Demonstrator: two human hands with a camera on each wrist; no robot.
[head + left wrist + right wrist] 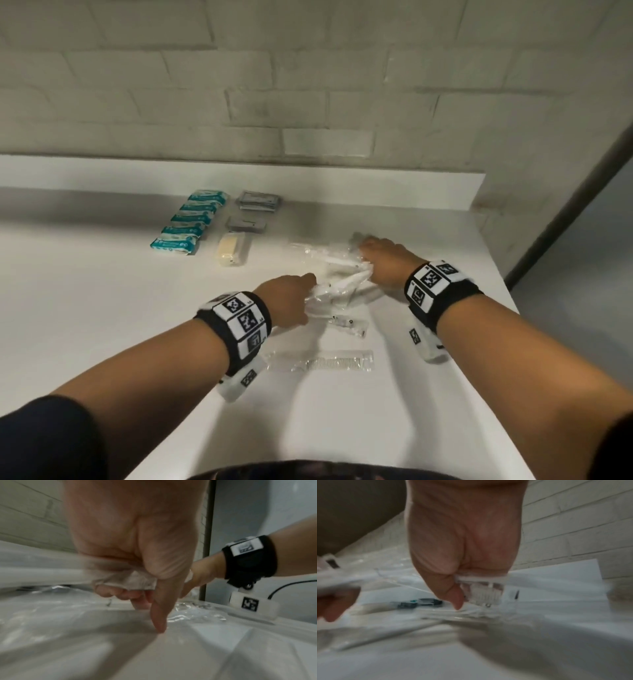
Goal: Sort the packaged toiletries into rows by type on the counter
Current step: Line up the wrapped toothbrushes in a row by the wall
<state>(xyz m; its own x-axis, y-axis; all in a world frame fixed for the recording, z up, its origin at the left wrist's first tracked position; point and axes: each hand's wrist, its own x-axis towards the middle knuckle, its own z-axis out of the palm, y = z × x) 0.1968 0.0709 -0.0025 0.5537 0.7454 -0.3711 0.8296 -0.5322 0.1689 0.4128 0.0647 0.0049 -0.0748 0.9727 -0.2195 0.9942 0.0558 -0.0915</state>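
Note:
A bundle of clear-wrapped white toothbrushes lies at the middle right of the white counter. My left hand grips its near end, fingers curled round the wrappers, thumb pointing down to the counter. My right hand grips the far end, with a wrapped brush head between thumb and fingers. At the back a row of teal packets stands beside grey sachets and a yellow bar in clear wrap.
A wrapped comb lies near the front, a small clear packet just behind it. More clear wrappers lie behind the bundle. A brick wall backs the counter, whose right edge drops off by a grey doorway.

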